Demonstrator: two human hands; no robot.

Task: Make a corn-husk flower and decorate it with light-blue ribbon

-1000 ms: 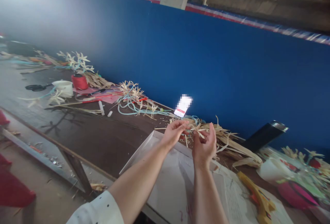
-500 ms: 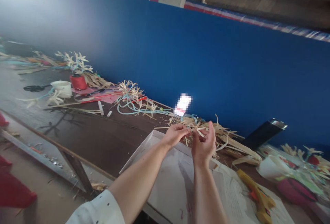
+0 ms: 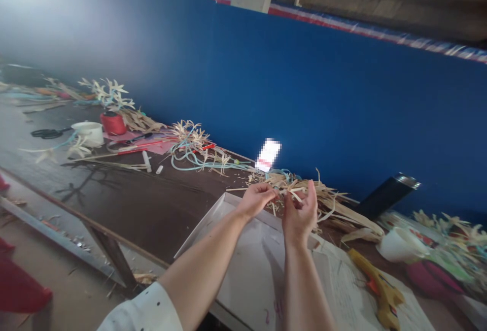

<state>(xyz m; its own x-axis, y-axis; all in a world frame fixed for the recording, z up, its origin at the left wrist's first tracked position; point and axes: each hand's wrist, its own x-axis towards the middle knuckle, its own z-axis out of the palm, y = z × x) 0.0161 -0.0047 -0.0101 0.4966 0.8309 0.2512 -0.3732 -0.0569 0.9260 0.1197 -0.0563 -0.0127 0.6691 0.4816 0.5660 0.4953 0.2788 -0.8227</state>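
My left hand [image 3: 259, 201] and my right hand [image 3: 300, 214] meet above the far edge of a shallow white box lid [image 3: 243, 255]. Pinched between the fingertips of my right hand is a small flower of pale dried husk strips [image 3: 298, 192], its narrow petals spreading out. The fingers of my left hand close on its near end, where a stem seems to be; the exact grip is partly hidden. Just behind both hands lies a heap of dried husks [image 3: 335, 204] with loose scraps about it.
A yellow glue gun [image 3: 376, 288] lies on papers at right, near a white cup [image 3: 401, 244] and a leaning black flask [image 3: 388, 196]. Leftward are finished husk flowers [image 3: 190, 133], red thread [image 3: 113, 124], a white tub [image 3: 89, 133] and scissors [image 3: 49, 133]. A blue partition [image 3: 323, 92] stands behind.
The whole view has shifted very slightly. Both hands keep nearly the same pose, fingertips together around the husk flower.
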